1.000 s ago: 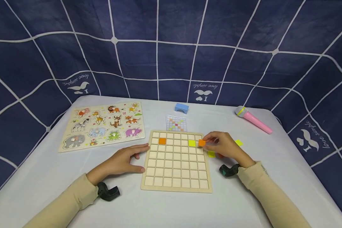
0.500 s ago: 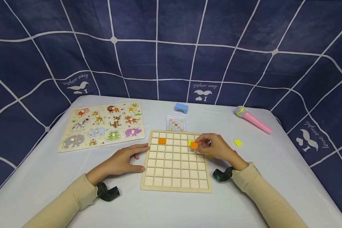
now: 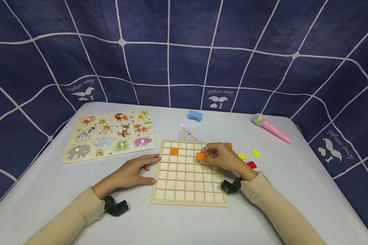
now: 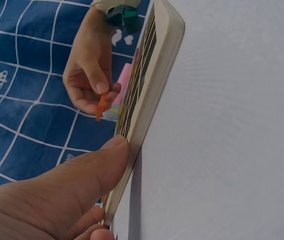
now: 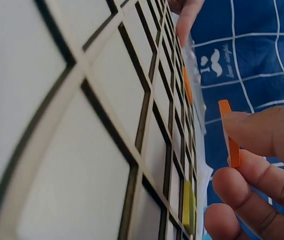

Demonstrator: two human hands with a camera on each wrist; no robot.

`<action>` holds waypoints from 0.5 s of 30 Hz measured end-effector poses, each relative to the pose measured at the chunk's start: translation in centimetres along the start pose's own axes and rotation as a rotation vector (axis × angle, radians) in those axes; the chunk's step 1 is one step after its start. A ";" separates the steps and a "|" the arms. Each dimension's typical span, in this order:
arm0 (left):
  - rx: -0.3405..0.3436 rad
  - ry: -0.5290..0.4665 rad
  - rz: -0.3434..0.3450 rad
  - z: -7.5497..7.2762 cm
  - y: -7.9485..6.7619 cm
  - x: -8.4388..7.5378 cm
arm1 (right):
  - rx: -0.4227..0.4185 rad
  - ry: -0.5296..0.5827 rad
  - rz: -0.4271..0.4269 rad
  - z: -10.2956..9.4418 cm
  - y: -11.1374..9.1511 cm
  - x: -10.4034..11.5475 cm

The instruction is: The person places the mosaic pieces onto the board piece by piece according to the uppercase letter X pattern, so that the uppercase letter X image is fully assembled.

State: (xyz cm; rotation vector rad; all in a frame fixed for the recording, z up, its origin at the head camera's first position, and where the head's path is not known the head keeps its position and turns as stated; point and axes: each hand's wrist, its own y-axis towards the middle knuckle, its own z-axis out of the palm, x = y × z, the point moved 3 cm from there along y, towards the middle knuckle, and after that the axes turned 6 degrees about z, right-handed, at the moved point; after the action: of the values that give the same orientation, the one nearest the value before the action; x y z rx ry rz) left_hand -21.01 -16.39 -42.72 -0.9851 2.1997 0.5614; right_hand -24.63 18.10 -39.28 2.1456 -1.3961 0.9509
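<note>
My right hand point(image 3: 224, 157) pinches an orange square tile point(image 3: 200, 156) by its edge over the upper right of the wooden grid board point(image 3: 190, 203). In the right wrist view the held tile point(image 5: 232, 135) stands on edge between thumb and fingers, apart from the board. A yellow tile point(image 5: 187, 205) sits in the grid, mostly hidden by the right hand in the head view. Another orange tile point(image 3: 174, 151) lies in a cell toward the upper left. My left hand point(image 3: 132, 174) rests against the board's left edge, thumb and fingers extended and touching it.
Right of the board lie loose tiles: two yellow ones point(image 3: 242, 156), a red one point(image 3: 251, 164) and a partly hidden orange one point(image 3: 229, 145). Behind it are a pattern card point(image 3: 189, 132) and a blue block point(image 3: 195, 116). An animal puzzle point(image 3: 110, 136) lies left, a pink microphone point(image 3: 273, 128) right.
My right hand has moved left with the orange tile, from the board's right edge to over the grid beside the yellow tile. Loose tiles on the right have come into view. The left hand stays put.
</note>
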 end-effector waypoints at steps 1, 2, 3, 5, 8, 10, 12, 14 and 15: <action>0.000 0.000 0.000 0.0 0.0 0.0 | 0.003 -0.007 0.003 0.1 0.1 0.1; 0.000 0.000 0.000 0.0 0.0 0.0 | 0.006 -0.015 0.004 0.2 0.2 0.2; 0.000 0.000 0.001 0.0 0.0 0.0 | 0.009 -0.020 0.002 0.3 0.2 0.3; 0.001 0.000 0.001 0.0 0.0 0.0 | 0.014 -0.024 -0.007 0.6 0.4 0.6; 0.000 0.003 0.002 0.0 0.0 0.0 | 0.025 -0.022 -0.024 0.9 0.7 1.0; 0.001 0.006 0.002 0.0 0.0 0.0 | 0.032 -0.015 -0.033 1.1 0.8 1.2; 0.002 0.008 0.002 0.0 0.0 0.0 | 0.037 -0.012 -0.034 1.3 0.9 1.5; 0.003 0.011 0.002 0.0 0.0 -0.1 | 0.038 -0.018 -0.032 1.5 1.1 1.7; 0.003 0.011 0.003 0.0 0.0 -0.1 | 0.038 -0.019 -0.028 1.6 1.1 1.9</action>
State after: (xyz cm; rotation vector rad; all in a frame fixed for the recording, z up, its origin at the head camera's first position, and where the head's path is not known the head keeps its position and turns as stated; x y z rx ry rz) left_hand -20.97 -16.35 -42.63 -0.9863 2.2116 0.5548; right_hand -24.66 15.43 -39.04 2.2022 -1.3642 0.9564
